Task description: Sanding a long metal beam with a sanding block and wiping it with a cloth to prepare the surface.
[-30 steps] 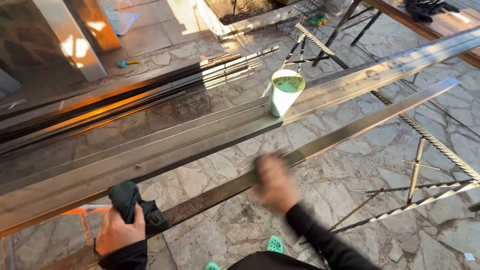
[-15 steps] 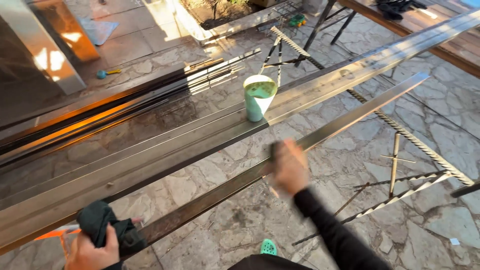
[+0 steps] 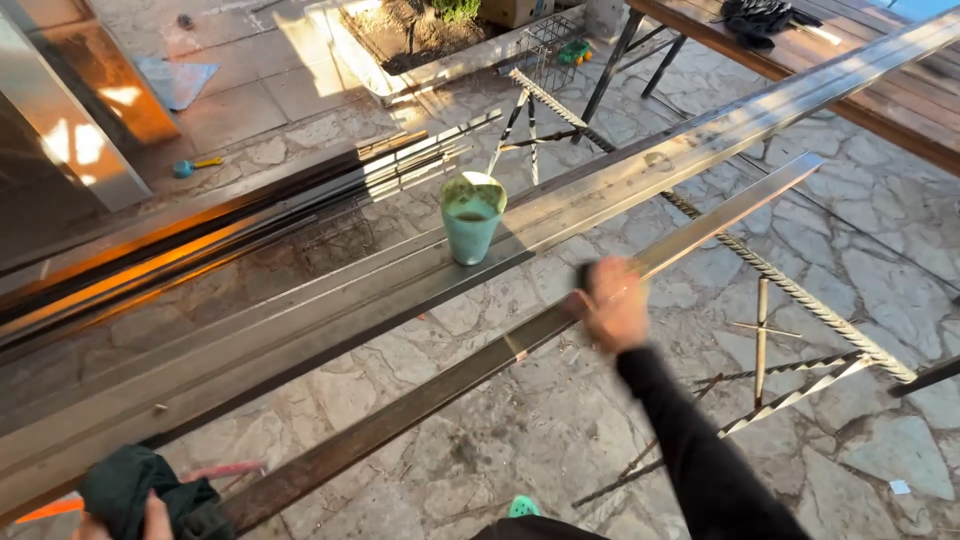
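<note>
Your right hand [image 3: 612, 303], arm stretched out in a dark sleeve, pressed down on the long metal bar [image 3: 430, 392] at its middle; it was blurred, so I could not tell how your fingers closed. Your left hand [image 3: 150, 517], at the near left, gripped a dark cloth [image 3: 130, 487] at the bar's near end. A green cup [image 3: 471, 217] stood on the wider metal profile [image 3: 300, 318] just beyond.

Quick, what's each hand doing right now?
Left hand: closed on a dark cloth at the near end of the metal bar.
Right hand: on the bar, blurred; grip unclear.
</note>
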